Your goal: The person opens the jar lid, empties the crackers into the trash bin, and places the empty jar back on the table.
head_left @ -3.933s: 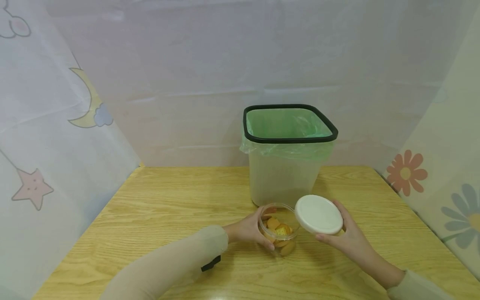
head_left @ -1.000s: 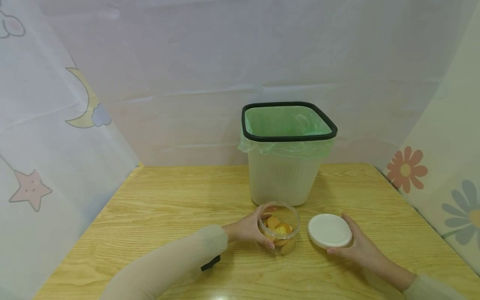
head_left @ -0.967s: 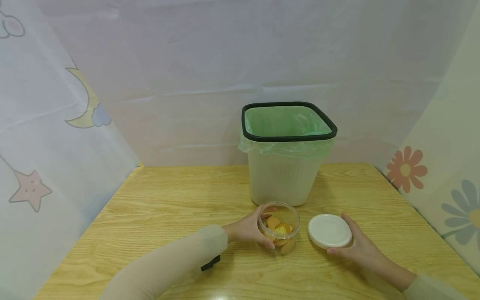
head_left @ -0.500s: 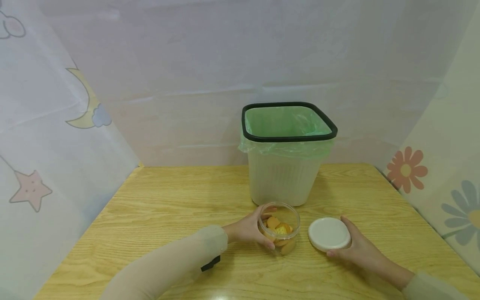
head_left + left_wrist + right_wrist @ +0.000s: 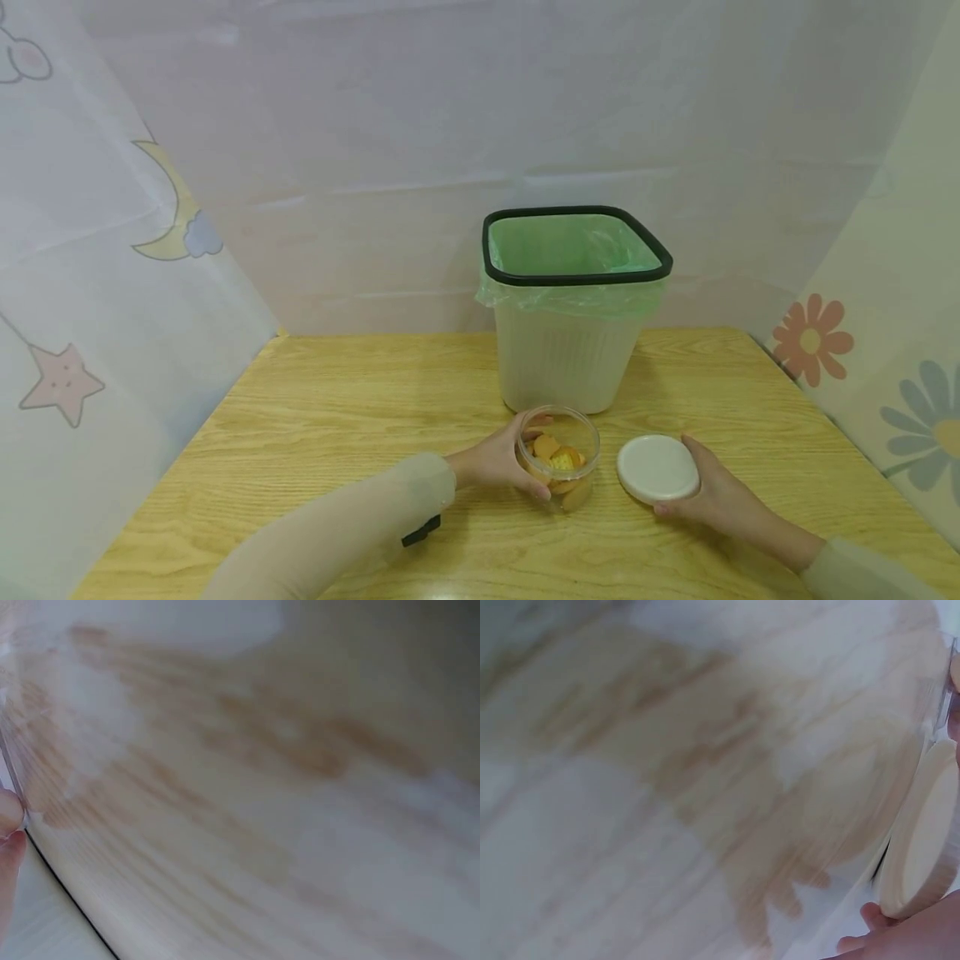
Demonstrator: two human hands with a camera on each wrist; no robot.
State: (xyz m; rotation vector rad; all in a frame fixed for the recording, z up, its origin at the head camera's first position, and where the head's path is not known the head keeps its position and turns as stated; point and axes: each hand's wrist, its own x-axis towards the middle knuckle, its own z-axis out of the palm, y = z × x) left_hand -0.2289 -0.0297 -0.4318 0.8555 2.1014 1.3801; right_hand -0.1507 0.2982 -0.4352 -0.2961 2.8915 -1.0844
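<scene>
My left hand [image 5: 498, 457] grips the side of a clear round jar [image 5: 582, 475], thumb in front and fingers behind. Its top is uncovered, and several golden-brown biscuits [image 5: 546, 447] and a yellow piece [image 5: 562, 461] lie inside. To the right, my right hand [image 5: 716, 492] holds a round white lid [image 5: 658, 469] by its right edge. The lid lies nearly level, low over the table and apart from the jar; whether it touches the wood cannot be told. Only fingers [image 5: 9, 814] show in the left wrist view, while the right wrist view catches the lid [image 5: 922, 832] edge-on.
Behind the jar stands a pale bin [image 5: 566, 358] with a black rim [image 5: 577, 280] and a green bag liner [image 5: 570, 242]. The wood-grain table [image 5: 360, 392] ends at a hanging cloth backdrop [image 5: 375, 208]. A black strap [image 5: 422, 530] hangs under the left sleeve.
Since the oldest frame, my right hand has carried the lid from beside the jar's rim rightward and down, levelling it. During the last half second the hands barely move; the left keeps its grip.
</scene>
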